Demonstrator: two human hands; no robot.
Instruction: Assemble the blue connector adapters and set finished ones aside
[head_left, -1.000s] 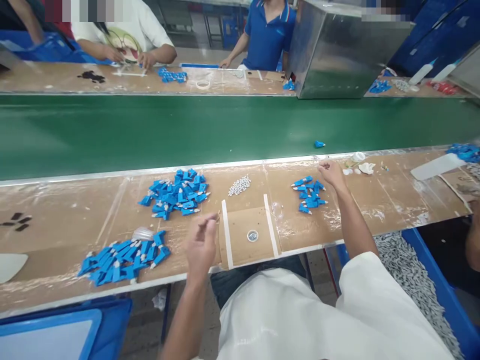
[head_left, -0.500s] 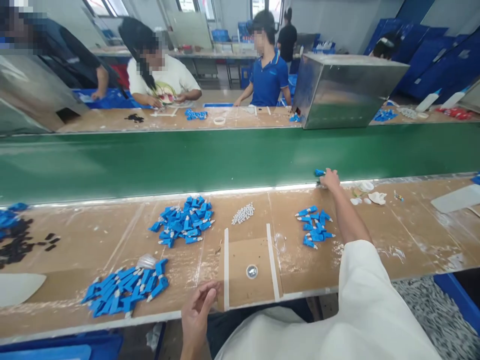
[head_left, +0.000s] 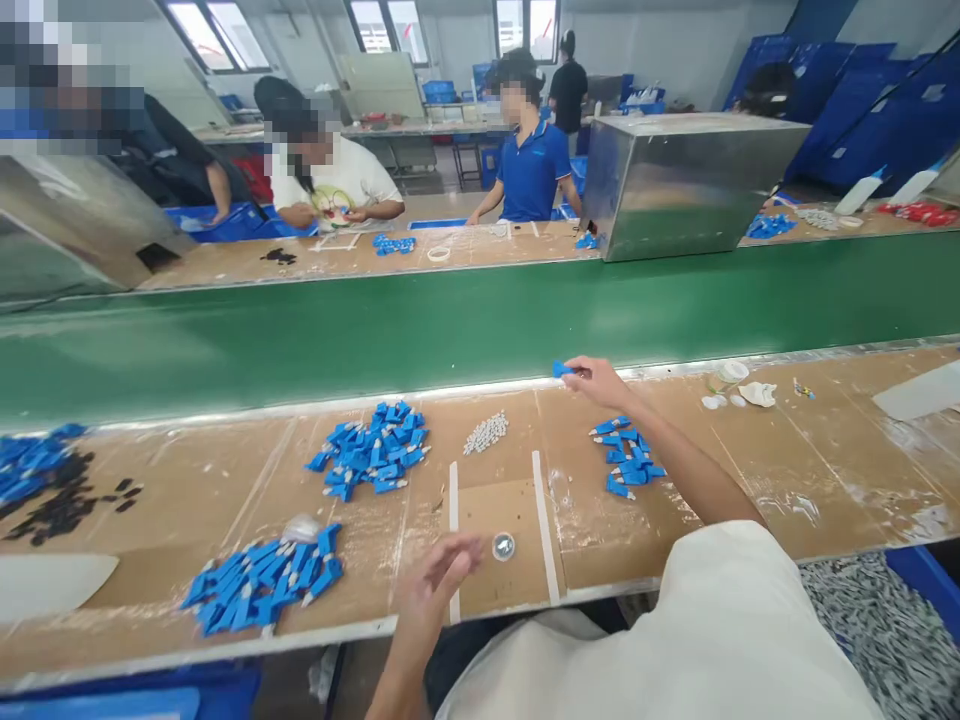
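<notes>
My right hand (head_left: 596,381) is closed on a small blue plastic piece (head_left: 560,369), held at the near edge of the green belt (head_left: 465,330). Below that forearm lies a small group of blue pieces with pale tips (head_left: 628,460). My left hand (head_left: 441,575), slightly blurred, hovers over the bench front with its fingers apart from the thumb and nothing visible in it. Close to its fingertips is a small round clear item (head_left: 503,546), between two white tape strips (head_left: 546,525). Beyond the strips sits a pile of small grey-white parts (head_left: 486,432).
Two larger piles of blue pieces (head_left: 371,448) (head_left: 262,580) lie to the left, with black pieces (head_left: 56,500) farther out. A metal box housing (head_left: 675,190) stands across the belt. Several people sit or stand on the far side. White scraps (head_left: 757,394) lie at right.
My right hand has moved left along the belt edge with the blue piece. My left hand has shifted right and up toward the round clear item. The view has tilted slightly.
</notes>
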